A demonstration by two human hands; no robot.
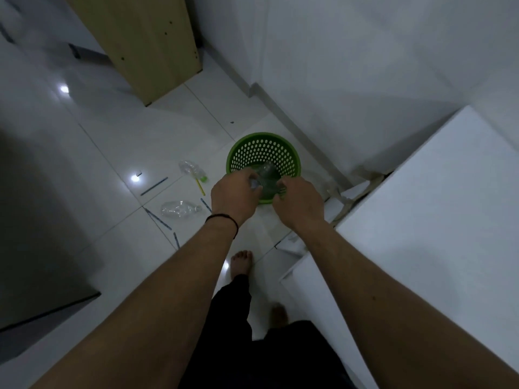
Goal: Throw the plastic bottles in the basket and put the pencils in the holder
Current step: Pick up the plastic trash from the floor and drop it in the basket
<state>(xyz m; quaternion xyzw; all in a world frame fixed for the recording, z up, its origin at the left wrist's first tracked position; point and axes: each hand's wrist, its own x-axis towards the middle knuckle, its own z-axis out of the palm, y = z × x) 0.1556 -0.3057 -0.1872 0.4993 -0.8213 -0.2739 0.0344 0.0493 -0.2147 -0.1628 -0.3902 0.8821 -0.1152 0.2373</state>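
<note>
Both hands are out over the basket, and between them sits a clear plastic bottle (265, 175), crumpled and hard to read against the green. The left hand (234, 196) has its fingers curled round the near end of it, the right hand (299, 202) is closed on the other side with the fingertips tucked under; neither is spread, both look pinched onto that bottle, though the exact grip is hidden by the knuckles. The bottle hangs right above the mouth of the green basket (292, 157), which stands on the white floor (112, 141) just beside the wall.

To do this well, I'd say: keep it centred over the opening, let both hands release together so it drops straight, and don't flick it, since a light empty bottle could bounce off the rim.

Looking outward, the job is far from over. Two more bottles lie on the floor to the left, one with a green cap (192, 170) and one clear (181, 209), well apart from the basket. Pencils are scattered around them, a yellow pencil (200, 187) and a blue pencil (154, 186) among them. The holder I cannot spot anywhere
</note>
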